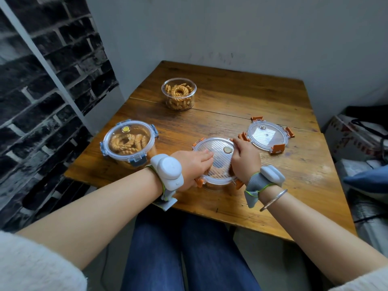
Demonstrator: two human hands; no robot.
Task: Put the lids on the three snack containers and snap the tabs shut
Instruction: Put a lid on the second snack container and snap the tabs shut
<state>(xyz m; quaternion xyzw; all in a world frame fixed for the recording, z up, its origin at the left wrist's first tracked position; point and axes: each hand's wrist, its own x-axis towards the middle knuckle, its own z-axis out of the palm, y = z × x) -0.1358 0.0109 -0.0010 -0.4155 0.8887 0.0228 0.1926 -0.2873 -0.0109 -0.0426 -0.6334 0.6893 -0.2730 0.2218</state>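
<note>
A round clear container with an orange-tabbed lid (220, 158) sits near the table's front edge. My left hand (192, 164) lies on its left side, fingers flat on the lid. My right hand (244, 158) grips its right rim over an orange tab. At the left stands a container with a blue-tabbed lid (128, 141) on it, its tabs folded down. An uncovered container of twisted ring snacks (179, 97) stands at the back. A loose orange-tabbed lid (267, 134) lies flat at the right.
The wooden table (283, 164) fills a corner, with a grey wall behind and a brick-patterned wall at the left. Bags and boxes (357, 135) are piled past the right edge. My knees in jeans are below the front edge.
</note>
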